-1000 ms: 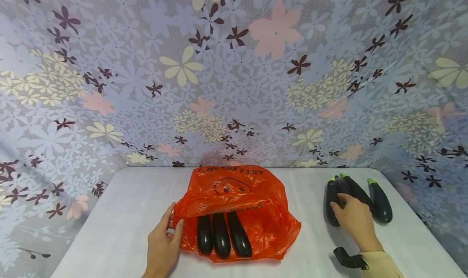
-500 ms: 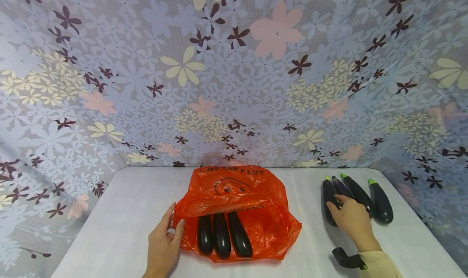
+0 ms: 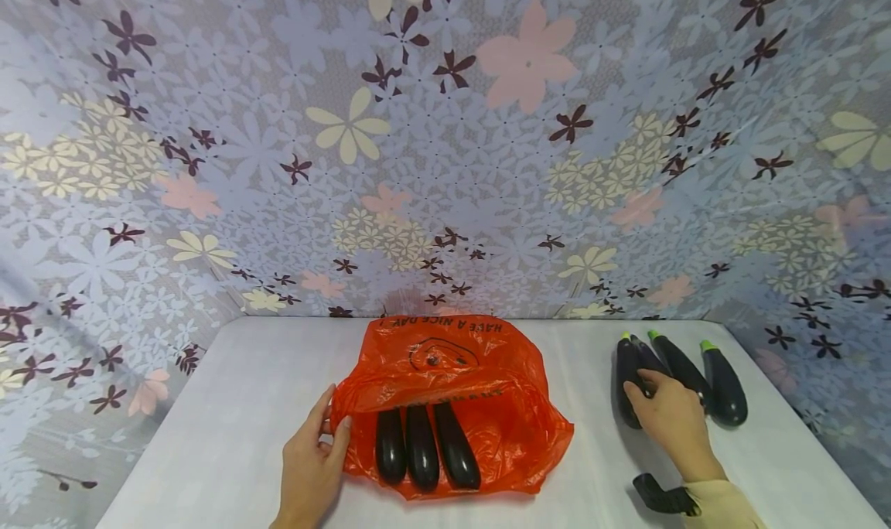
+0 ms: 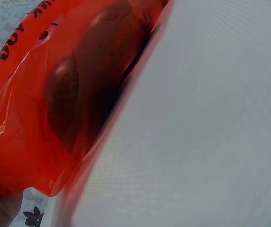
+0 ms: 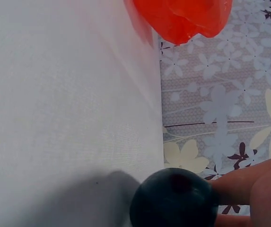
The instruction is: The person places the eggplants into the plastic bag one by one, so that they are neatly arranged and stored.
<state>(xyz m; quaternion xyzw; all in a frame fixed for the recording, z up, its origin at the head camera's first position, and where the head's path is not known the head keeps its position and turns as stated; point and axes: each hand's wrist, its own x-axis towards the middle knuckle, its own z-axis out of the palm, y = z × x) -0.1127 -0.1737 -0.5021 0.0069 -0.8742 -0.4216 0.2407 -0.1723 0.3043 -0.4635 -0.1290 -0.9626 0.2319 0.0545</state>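
Observation:
A red plastic bag lies with its mouth toward me, and three dark eggplants show inside it. My left hand pinches the bag's left edge between thumb and fingers. In the left wrist view the eggplants show dimly through the red film. On the right, my right hand grips the leftmost eggplant of a loose group, thumb and fingers around it. Its rounded dark end shows in the right wrist view. A second eggplant lies close beside it, partly hidden by the fingers.
Two more eggplants with green tops, one and another, lie right of the held one. A black device is strapped at the right wrist. A white-covered table meets a flowered cloth at the back and sides.
The leftmost eggplant and the right hand shifted slightly left from a second ago, parting it from its neighbours, then came slightly back right. The left hand and the bag stay in place.

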